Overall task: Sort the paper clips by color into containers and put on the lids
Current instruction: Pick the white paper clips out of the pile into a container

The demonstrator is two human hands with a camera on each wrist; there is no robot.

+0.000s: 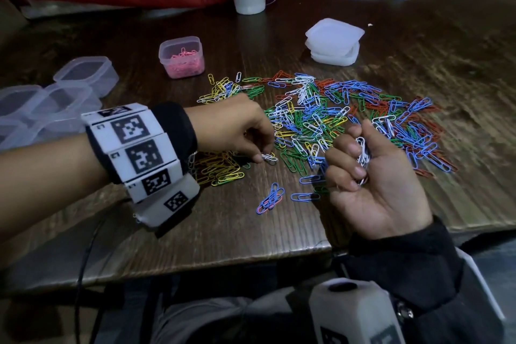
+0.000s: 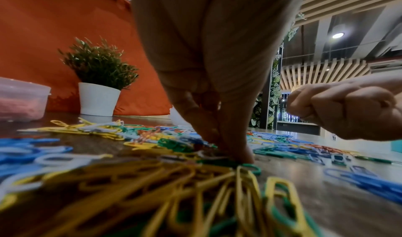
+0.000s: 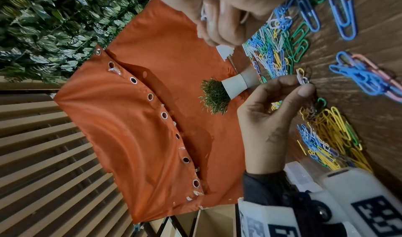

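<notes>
On the wooden tabletop [image 1: 418, 45]: one spread of mixed-colour paper clips [image 1: 321, 120], one lidless container of pink clips [image 1: 182, 56] behind it, right hand [image 1: 371, 176] palm-up, fingers curled round a white-clip bunch [image 1: 363, 152], left hand [image 1: 237, 126] fingers pinching one white clip [image 1: 269, 158].

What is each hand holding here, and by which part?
Left hand pinches white clips at one end, on the table. Right hand cups a bundle of white clips in curled fingers.
</notes>
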